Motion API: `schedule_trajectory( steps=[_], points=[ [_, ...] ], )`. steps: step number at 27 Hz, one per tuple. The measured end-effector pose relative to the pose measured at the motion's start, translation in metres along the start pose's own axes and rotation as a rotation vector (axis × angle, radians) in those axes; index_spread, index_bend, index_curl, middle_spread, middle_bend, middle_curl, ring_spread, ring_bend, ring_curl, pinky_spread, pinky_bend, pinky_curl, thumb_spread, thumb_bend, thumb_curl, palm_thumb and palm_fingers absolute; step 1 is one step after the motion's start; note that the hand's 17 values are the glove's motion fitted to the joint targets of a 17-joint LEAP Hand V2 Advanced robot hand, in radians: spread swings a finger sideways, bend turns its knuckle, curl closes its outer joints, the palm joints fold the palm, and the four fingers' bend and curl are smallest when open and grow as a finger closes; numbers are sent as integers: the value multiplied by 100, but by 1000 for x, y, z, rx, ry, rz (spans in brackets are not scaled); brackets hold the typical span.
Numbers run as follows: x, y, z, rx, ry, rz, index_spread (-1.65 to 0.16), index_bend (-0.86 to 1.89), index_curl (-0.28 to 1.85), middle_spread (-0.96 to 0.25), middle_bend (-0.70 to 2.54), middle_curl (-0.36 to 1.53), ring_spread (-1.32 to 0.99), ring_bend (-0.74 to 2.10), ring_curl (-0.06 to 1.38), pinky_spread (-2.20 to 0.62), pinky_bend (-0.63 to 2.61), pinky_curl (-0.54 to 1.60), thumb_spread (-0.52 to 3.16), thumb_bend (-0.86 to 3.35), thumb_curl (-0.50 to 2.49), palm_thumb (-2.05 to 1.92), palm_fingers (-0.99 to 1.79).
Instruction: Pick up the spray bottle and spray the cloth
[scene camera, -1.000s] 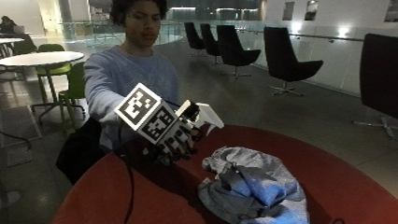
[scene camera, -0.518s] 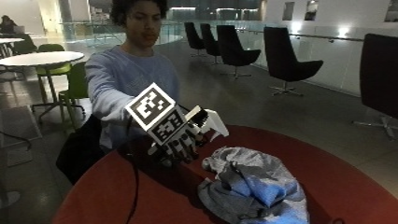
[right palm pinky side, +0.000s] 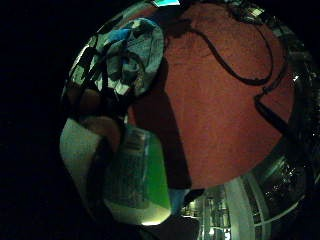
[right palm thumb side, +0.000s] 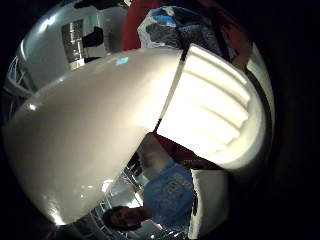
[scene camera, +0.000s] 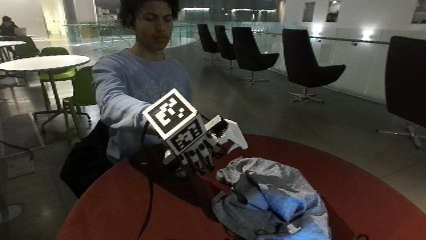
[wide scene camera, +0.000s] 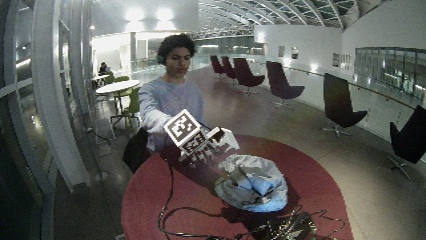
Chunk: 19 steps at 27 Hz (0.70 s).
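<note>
The gloved right hand (scene camera: 194, 150) holds the spray bottle (scene camera: 226, 134) lifted above the red table (scene camera: 373, 185), fingers wrapped round it, nozzle seemingly toward the crumpled cloth (scene camera: 273, 200) lying near right. If the nozzle sits off-line, spray may land on the table instead.

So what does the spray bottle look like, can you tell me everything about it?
The spray bottle has a white plastic spray head with a ribbed trigger and a green body with a printed label. It is off the red table, held in the air by the gloved right hand, whose fingers curl round it. Its nozzle points out over the crumpled grey and blue cloth, which lies on the table just below and beside it. Nothing else touches the bottle. No spray can be seen coming out.
</note>
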<state>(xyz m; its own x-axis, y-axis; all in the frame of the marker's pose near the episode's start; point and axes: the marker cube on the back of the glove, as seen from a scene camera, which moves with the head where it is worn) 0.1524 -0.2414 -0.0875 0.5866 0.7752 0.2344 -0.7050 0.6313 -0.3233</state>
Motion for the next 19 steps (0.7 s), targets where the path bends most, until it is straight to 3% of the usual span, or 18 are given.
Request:
schedule_trajectory(
  steps=[19],
  points=[
    [-2, 0, 4, 1, 40, 22, -25, 15, 42, -7, 24, 45, -6, 50, 39, 0, 33, 38, 80, -3, 60, 91, 117]
  ],
)
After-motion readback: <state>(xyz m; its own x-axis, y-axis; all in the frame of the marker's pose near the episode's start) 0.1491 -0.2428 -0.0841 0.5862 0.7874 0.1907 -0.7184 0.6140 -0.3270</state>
